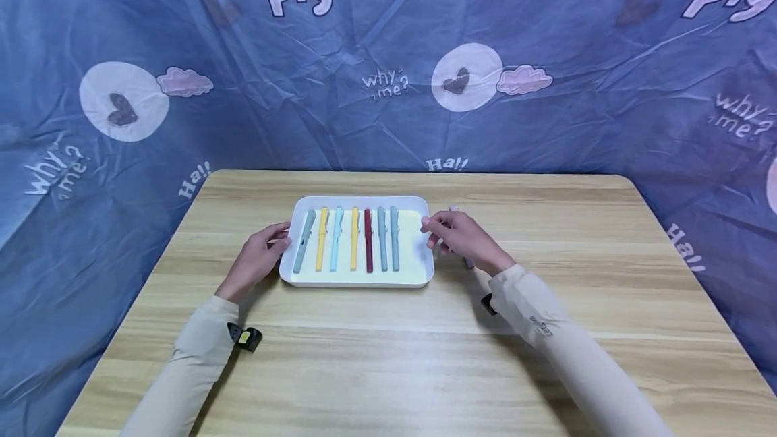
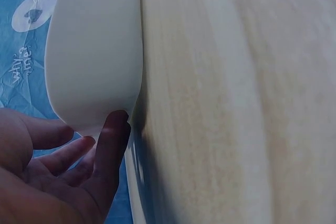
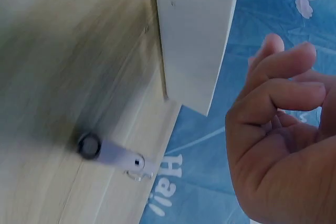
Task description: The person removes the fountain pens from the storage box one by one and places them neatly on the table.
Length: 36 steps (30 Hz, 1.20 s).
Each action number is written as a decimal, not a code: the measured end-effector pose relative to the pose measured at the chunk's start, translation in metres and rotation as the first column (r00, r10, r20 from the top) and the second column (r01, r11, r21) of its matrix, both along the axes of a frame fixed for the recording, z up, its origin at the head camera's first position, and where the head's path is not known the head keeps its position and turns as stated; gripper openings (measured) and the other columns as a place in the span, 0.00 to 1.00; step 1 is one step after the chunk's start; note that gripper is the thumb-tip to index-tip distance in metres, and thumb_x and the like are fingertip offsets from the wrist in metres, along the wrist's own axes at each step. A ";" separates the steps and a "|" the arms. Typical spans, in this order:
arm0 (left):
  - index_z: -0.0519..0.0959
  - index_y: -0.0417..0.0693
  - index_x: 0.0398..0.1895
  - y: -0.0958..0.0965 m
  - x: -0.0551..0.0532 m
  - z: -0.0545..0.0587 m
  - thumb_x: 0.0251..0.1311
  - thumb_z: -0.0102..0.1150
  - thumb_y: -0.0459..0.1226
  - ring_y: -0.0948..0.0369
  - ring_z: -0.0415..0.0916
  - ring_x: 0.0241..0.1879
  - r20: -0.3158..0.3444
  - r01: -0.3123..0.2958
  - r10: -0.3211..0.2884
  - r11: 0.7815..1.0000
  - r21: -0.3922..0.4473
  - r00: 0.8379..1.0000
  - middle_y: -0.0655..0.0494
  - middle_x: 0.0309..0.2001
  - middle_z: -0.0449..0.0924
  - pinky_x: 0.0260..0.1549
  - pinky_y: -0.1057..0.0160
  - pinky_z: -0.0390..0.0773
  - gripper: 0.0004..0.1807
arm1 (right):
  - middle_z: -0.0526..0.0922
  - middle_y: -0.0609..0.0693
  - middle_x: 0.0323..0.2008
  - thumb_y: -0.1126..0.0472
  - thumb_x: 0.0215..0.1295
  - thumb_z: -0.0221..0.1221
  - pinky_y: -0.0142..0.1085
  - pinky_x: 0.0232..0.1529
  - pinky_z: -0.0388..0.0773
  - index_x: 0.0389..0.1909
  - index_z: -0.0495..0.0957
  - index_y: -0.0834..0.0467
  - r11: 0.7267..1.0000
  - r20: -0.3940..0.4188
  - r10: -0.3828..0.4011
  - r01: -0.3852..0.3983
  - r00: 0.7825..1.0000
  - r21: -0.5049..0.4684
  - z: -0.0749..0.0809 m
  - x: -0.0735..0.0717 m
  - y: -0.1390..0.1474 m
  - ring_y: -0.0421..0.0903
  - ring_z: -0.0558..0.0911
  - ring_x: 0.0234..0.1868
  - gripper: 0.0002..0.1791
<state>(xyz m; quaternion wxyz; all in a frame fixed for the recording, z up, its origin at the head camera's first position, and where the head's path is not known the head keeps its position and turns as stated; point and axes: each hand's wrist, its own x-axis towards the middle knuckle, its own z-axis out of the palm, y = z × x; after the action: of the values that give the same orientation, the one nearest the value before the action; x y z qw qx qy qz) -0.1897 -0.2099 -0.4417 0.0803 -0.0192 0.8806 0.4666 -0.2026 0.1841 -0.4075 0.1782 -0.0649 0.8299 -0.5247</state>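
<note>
A shallow white tray (image 1: 414, 255) holds a row of pens with clips, lying side by side. From the left come a grey-green pen (image 1: 305, 241), a yellow pen (image 1: 322, 240), a light blue pen (image 1: 336, 240), another yellow one, a dark red pen (image 1: 368, 241) and two grey-blue pens (image 1: 395, 240). My left hand (image 1: 262, 252) grips the tray's left end, thumb and fingertips at its wall (image 2: 94, 40). Bent fingers, holding nothing, show on my right hand (image 1: 463, 238) beside the tray's right rim. Partly hidden beneath it, a lavender pen (image 3: 118, 156) lies on the table.
The wooden table (image 1: 388, 356) reaches back to a blue printed cloth (image 1: 388, 127) that hangs behind and at both sides. Small black wrist cameras, such as the left one (image 1: 245, 338), sit at the cuffs of both light sleeves (image 1: 200, 349).
</note>
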 end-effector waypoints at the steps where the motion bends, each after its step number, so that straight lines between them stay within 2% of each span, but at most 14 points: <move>1: 0.65 0.37 0.77 0.000 0.000 0.000 0.81 0.47 0.35 0.42 0.72 0.64 0.003 0.000 0.000 1.000 0.004 1.000 0.34 0.66 0.72 0.65 0.45 0.70 0.26 | 0.83 0.54 0.31 0.50 0.82 0.53 0.38 0.33 0.77 0.52 0.81 0.70 1.000 0.007 0.011 -0.011 1.000 0.002 -0.001 -0.002 -0.002 0.47 0.76 0.27 0.24; 5: 0.64 0.36 0.77 0.000 -0.001 0.001 0.81 0.46 0.35 0.42 0.71 0.65 0.004 0.003 -0.003 1.000 0.012 1.000 0.34 0.67 0.72 0.67 0.45 0.69 0.26 | 0.84 0.54 0.29 0.50 0.82 0.53 0.36 0.30 0.76 0.52 0.81 0.71 0.999 0.023 0.048 -0.048 0.999 0.013 -0.002 -0.006 -0.011 0.44 0.75 0.24 0.25; 9: 0.64 0.36 0.77 -0.001 0.000 0.001 0.81 0.47 0.35 0.42 0.71 0.66 0.003 0.002 -0.002 1.000 0.011 1.000 0.34 0.67 0.72 0.67 0.45 0.68 0.26 | 0.84 0.53 0.26 0.49 0.81 0.53 0.34 0.29 0.73 0.47 0.84 0.69 0.995 0.012 0.075 -0.075 0.997 0.067 0.000 -0.009 -0.020 0.43 0.74 0.22 0.25; 14: 0.64 0.37 0.77 0.000 -0.001 0.000 0.81 0.47 0.35 0.42 0.71 0.65 0.006 -0.006 0.006 1.000 0.006 1.000 0.34 0.67 0.72 0.66 0.44 0.69 0.26 | 0.85 0.54 0.24 0.50 0.81 0.55 0.36 0.30 0.73 0.41 0.85 0.69 0.991 0.023 0.093 -0.095 0.995 0.099 -0.001 -0.013 -0.029 0.42 0.75 0.21 0.24; 22: 0.65 0.37 0.77 0.001 -0.003 -0.001 0.81 0.47 0.35 0.42 0.72 0.64 -0.002 -0.005 0.005 1.000 -0.004 1.000 0.34 0.66 0.73 0.66 0.45 0.69 0.26 | 0.85 0.53 0.23 0.50 0.80 0.55 0.30 0.24 0.74 0.40 0.85 0.69 0.989 0.085 0.078 -0.088 0.993 0.119 -0.004 -0.017 -0.035 0.40 0.77 0.20 0.24; 29: 0.66 0.37 0.77 0.001 -0.003 0.000 0.81 0.47 0.34 0.42 0.72 0.64 -0.008 -0.004 0.004 1.000 -0.009 1.000 0.34 0.66 0.72 0.66 0.44 0.69 0.25 | 0.84 0.53 0.20 0.53 0.80 0.56 0.31 0.23 0.79 0.36 0.84 0.69 0.980 0.090 0.097 -0.111 0.991 0.163 -0.008 -0.018 -0.043 0.39 0.78 0.17 0.22; 36: 0.65 0.38 0.78 0.001 -0.001 -0.001 0.81 0.46 0.35 0.43 0.71 0.64 0.015 -0.017 0.017 1.000 -0.004 1.000 0.35 0.66 0.72 0.65 0.45 0.70 0.26 | 0.84 0.54 0.20 0.55 0.80 0.57 0.31 0.22 0.79 0.33 0.84 0.67 0.963 0.109 0.082 -0.107 0.991 0.248 -0.011 -0.020 -0.054 0.40 0.79 0.15 0.20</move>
<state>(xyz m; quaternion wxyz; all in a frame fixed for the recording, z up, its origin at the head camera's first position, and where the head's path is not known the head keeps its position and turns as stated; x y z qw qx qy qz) -0.1910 -0.2091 -0.4424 0.0832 -0.0302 0.8807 0.4654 -0.2228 0.1299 -0.4185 0.2504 -0.0556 0.8762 -0.4081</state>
